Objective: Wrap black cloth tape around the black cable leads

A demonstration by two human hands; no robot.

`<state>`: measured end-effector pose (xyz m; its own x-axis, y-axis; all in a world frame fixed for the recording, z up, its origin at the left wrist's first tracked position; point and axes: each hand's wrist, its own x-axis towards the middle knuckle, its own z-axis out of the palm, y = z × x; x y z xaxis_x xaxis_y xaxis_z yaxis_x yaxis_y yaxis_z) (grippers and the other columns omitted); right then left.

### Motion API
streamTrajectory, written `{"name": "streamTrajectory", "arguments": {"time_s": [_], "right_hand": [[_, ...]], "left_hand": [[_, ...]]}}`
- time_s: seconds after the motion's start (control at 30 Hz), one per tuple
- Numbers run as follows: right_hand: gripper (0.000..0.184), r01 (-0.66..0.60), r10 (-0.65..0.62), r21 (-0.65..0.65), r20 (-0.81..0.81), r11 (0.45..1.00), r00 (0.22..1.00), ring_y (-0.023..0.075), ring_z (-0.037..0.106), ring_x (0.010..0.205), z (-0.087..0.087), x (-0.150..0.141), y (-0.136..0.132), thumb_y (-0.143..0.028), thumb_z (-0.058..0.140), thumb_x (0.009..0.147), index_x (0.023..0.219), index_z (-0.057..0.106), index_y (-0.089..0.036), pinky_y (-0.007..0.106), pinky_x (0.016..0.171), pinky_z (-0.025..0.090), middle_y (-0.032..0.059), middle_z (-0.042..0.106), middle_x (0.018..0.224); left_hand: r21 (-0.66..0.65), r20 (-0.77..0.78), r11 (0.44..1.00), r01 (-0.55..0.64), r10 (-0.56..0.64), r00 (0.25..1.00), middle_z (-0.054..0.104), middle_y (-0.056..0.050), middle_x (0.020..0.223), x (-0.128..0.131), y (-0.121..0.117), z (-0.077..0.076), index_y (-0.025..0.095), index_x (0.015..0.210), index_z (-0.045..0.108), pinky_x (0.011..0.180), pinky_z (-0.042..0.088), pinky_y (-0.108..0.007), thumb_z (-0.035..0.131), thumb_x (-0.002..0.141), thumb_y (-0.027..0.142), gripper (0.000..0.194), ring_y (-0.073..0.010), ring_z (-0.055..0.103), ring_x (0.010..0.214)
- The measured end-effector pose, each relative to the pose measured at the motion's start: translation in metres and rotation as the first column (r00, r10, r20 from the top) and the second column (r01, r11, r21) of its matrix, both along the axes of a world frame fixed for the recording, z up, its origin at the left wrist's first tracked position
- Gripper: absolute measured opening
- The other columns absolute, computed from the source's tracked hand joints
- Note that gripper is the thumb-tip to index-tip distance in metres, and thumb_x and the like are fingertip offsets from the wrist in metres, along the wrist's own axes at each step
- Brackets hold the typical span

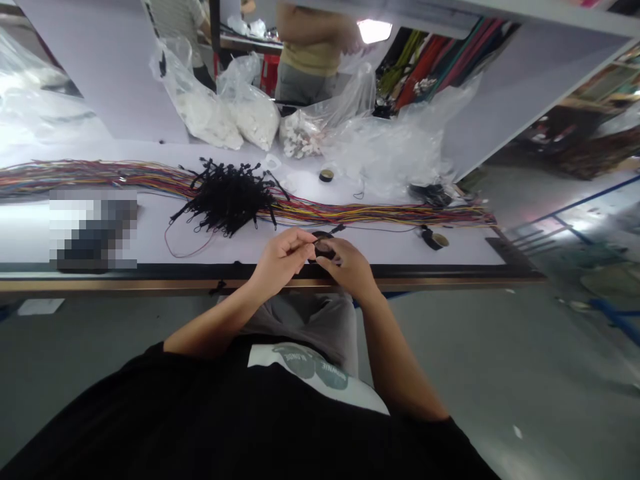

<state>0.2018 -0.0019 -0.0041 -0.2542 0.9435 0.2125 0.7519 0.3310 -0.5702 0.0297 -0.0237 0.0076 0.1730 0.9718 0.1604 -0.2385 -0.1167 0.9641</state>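
Close to the table's front edge, my left hand [283, 261] pinches a thin black cable [324, 237], whose small connector end [339, 229] points up to the right. My right hand [353, 268] is curled around a roll of black tape [326, 249], right beside the left fingertips. The fingers hide part of the roll, and whether tape touches the cable I cannot tell. Behind my hands runs a long bundle of coloured wires [345, 215]. A heap of black connector ends [227, 197] lies on that bundle to the left.
Another tape roll [327, 175] sits behind the wires, and one more [438, 241] lies at the right. Clear plastic bags of white parts [303, 133] line the back panel. A blurred-out dark object [97, 233] is at the left. The table's dark front edge [165, 272] runs before me.
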Motion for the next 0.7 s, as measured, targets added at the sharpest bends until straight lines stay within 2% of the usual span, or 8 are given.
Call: {"name": "streamTrajectory", "arguments": {"time_s": [0.07,0.13,0.2,0.33,0.43,0.5,0.6,0.7], "right_hand": [[0.032,-0.028,0.013,-0.051,-0.264,0.998,0.964,0.0167,0.06,0.071,0.009,-0.005,-0.005,-0.037,0.056,0.08,0.104,0.063,-0.018,0.033,0.066,0.049,0.007,0.068,0.095],[0.031,-0.034,0.002,-0.057,-0.489,0.998,0.873,0.0127,0.055,0.06,0.017,-0.014,-0.011,-0.043,0.052,0.082,0.101,0.062,-0.02,0.028,0.059,0.046,0.0009,0.065,0.078],[0.023,0.035,-0.037,-0.014,-0.552,0.999,0.833,0.0112,0.054,0.058,0.024,-0.024,-0.014,-0.041,0.055,0.08,0.087,0.063,-0.021,0.026,0.059,0.045,-0.002,0.062,0.07],[0.016,0.115,-0.081,0.05,-0.448,0.992,0.89,0.0117,0.056,0.063,0.028,-0.033,-0.01,-0.036,0.058,0.079,0.078,0.062,-0.021,0.026,0.065,0.046,-0.0017,0.062,0.069],[0.026,-0.056,0.017,-0.071,-0.464,0.996,0.885,0.0113,0.055,0.06,0.023,-0.023,0.0,-0.043,0.054,0.08,0.09,0.061,-0.02,0.025,0.059,0.046,-0.001,0.062,0.071],[0.034,-0.15,0.074,-0.139,-0.443,0.979,0.894,0.0123,0.056,0.063,0.016,-0.011,0.006,-0.045,0.053,0.081,0.103,0.059,-0.019,0.027,0.058,0.047,0.0012,0.064,0.08],[0.034,-0.019,0.013,-0.042,-0.138,0.999,0.99,0.0186,0.059,0.081,0.002,0.005,0.009,-0.032,0.057,0.078,0.109,0.059,-0.02,0.036,0.074,0.049,0.0074,0.066,0.1],[0.029,0.028,-0.036,0.05,0.171,0.998,0.985,0.0267,0.057,0.1,-0.011,0.01,0.007,-0.023,0.058,0.075,0.103,0.064,-0.021,0.045,0.087,0.046,0.0116,0.061,0.117]], "left_hand": [[0.069,-0.096,0.997,-0.026,0.032,0.995,0.06,0.004,0.063,0.0,0.0,-0.002,0.017,0.083,0.058,0.047,0.036,-0.018,0.056,0.077,0.024,0.009,-0.0048,0.047,0.048],[0.157,-0.206,0.986,-0.051,0.083,0.975,0.062,0.002,0.067,0.001,0.0,-0.005,0.018,0.082,0.06,0.058,0.042,-0.02,0.054,0.078,0.022,0.008,-0.0076,0.054,0.059],[0.232,-0.317,0.97,-0.072,0.145,0.937,0.065,0.001,0.074,0.002,-0.001,-0.007,0.018,0.083,0.061,0.066,0.044,-0.022,0.052,0.08,0.021,0.01,-0.0098,0.058,0.069],[0.283,-0.462,0.955,-0.086,0.214,0.86,0.066,0.0,0.078,-0.001,-0.001,-0.011,0.019,0.085,0.062,0.067,0.044,-0.023,0.05,0.082,0.019,0.013,-0.011,0.058,0.071],[0.261,-0.444,0.958,-0.117,0.227,0.866,0.066,0.0,0.077,-0.007,0.003,-0.012,0.018,0.08,0.063,0.069,0.044,-0.023,0.051,0.081,0.018,0.012,-0.0113,0.059,0.072],[0.183,-0.367,0.968,-0.172,0.23,0.901,0.065,0.0,0.073,-0.013,0.008,-0.014,0.017,0.076,0.062,0.065,0.044,-0.022,0.053,0.079,0.018,0.009,-0.0103,0.057,0.067],[-0.014,-0.211,0.974,-0.228,0.22,0.952,0.063,0.002,0.064,-0.017,0.017,-0.017,0.016,0.078,0.061,0.05,0.037,-0.02,0.056,0.076,0.021,0.007,-0.0065,0.047,0.048],[-0.129,-0.111,0.963,-0.238,0.224,0.968,0.061,0.003,0.061,-0.016,0.022,-0.018,0.016,0.081,0.061,0.043,0.03,-0.018,0.057,0.075,0.02,0.009,-0.0048,0.041,0.043]]}}
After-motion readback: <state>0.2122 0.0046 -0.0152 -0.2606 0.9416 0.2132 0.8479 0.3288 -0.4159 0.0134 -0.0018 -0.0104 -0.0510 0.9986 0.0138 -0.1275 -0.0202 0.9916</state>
